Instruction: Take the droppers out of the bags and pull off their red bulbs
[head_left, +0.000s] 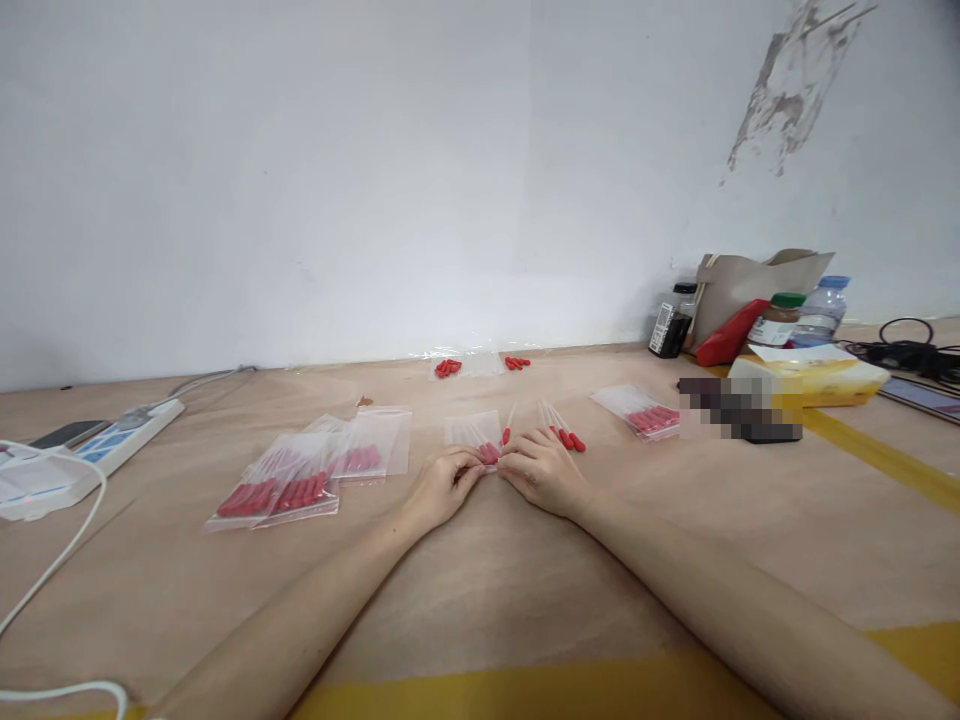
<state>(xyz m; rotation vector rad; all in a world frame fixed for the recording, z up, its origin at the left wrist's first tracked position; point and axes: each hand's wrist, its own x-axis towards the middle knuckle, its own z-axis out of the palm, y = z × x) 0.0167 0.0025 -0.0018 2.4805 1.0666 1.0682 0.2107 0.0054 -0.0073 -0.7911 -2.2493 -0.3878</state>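
My left hand point(452, 484) and my right hand point(544, 470) meet at the near edge of a small clear plastic bag point(469, 427), their fingers pinched on it. Inside the bag lie thin white sticks with red tips point(489, 453), tips toward me. Just beyond my right hand are several loose red-tipped sticks point(568, 438), partly covered by the fingers. Filled clear bags point(277, 485) overlap on the left, and another filled bag point(637, 412) lies to the right. My fingertips hide part of the bag's edge.
Red pieces point(448, 369) lie in clear plastic by the wall. A power strip point(127, 445) with white cables and a phone point(69, 434) are at left. At right stand a dark bottle point(670, 325), a jar point(776, 322), a water bottle point(823, 312) and a yellow tissue pack point(840, 378).
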